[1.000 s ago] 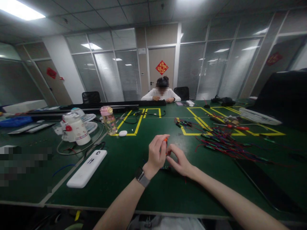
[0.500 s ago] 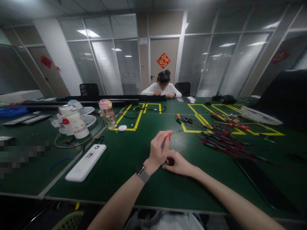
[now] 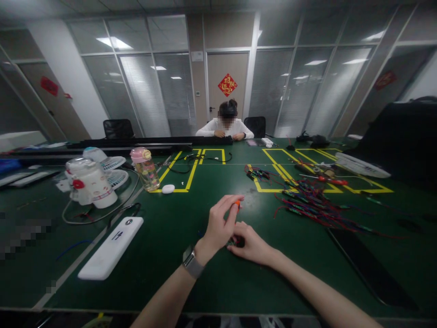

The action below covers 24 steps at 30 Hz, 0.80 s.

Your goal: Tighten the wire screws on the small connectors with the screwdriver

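My left hand is raised over the table, thumb and fingertips pinched on a small orange-handled tool. Only the orange end shows; its lower part is hidden behind the hand. Just below and to the right, my right hand rests on the green tabletop. Its fingers are curled round a small circuit board with thin wires, mostly covered by both hands. Over to the right lies a heap of similar wired circuit boards with red and blue leads.
A white power bank with a cable lies left, near a pink-lidded bottle, a white jug and a white case. A dark flat panel and a red-handled screwdriver are right. A person sits opposite.
The view has shifted slightly, so everything on the table appears lower and further left. Both hands keep nearly the same pose and grip.
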Tool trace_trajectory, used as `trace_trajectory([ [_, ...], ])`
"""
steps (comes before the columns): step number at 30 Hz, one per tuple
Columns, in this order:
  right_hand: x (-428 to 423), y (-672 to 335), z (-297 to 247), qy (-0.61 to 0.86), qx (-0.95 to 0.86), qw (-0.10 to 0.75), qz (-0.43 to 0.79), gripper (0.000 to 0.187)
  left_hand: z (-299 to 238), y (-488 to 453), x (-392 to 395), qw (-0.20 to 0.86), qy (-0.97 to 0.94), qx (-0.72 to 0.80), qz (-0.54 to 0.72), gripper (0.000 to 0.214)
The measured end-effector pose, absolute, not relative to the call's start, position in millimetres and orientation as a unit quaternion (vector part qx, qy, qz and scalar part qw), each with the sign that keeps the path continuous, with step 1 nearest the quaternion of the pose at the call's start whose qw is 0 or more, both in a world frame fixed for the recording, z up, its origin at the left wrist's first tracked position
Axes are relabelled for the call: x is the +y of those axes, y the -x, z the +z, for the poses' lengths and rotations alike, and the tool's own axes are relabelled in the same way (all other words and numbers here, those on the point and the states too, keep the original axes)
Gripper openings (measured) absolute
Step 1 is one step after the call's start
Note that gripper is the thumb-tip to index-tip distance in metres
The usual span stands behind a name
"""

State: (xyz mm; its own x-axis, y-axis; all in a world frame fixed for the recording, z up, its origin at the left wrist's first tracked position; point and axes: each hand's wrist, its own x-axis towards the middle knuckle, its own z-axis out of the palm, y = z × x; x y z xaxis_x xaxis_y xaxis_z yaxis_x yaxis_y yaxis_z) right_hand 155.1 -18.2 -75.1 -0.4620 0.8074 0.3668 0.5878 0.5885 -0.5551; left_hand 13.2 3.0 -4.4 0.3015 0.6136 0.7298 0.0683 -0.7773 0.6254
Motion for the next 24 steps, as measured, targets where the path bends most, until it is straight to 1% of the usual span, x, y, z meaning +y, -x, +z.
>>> trace_trajectory([
  [3, -19, -151, -69, 0.415, -0.827, 0.326, 0.193, 0.010, 17, -5, 1, 0.355, -0.793, 0.209, 0.449, 0.026],
  [5, -17, -149, -68, 0.412, -0.819, 0.341, 0.210, 0.009, 25, -2, -1, 0.371, -0.809, 0.202, 0.409, 0.025],
  [8, -10, -145, -72, 0.407, -0.804, 0.368, 0.229, 0.006, 24, -4, 0, 0.335, -0.819, 0.197, 0.421, 0.023],
  [11, 0, -143, -77, 0.412, -0.793, 0.390, 0.221, 0.005, 12, -12, 7, 0.269, -0.821, 0.212, 0.457, 0.023],
  [14, 16, -144, -80, 0.418, -0.783, 0.409, 0.211, 0.011, 0, -23, 20, 0.206, -0.823, 0.225, 0.479, 0.025],
  [16, 32, -147, -82, 0.438, -0.775, 0.410, 0.198, 0.013, -6, -31, 33, 0.177, -0.821, 0.234, 0.490, 0.026],
  [18, 52, -152, -84, 0.485, -0.764, 0.391, 0.170, 0.015, -9, -38, 49, 0.158, -0.815, 0.237, 0.505, 0.026],
  [21, 86, -161, -86, 0.527, -0.742, 0.388, 0.146, 0.008, -14, -44, 77, 0.141, -0.791, 0.265, 0.533, 0.024],
  [24, 115, -170, -86, 0.561, -0.720, 0.389, 0.127, 0.005, -19, -46, 105, 0.128, -0.751, 0.318, 0.564, 0.020],
])
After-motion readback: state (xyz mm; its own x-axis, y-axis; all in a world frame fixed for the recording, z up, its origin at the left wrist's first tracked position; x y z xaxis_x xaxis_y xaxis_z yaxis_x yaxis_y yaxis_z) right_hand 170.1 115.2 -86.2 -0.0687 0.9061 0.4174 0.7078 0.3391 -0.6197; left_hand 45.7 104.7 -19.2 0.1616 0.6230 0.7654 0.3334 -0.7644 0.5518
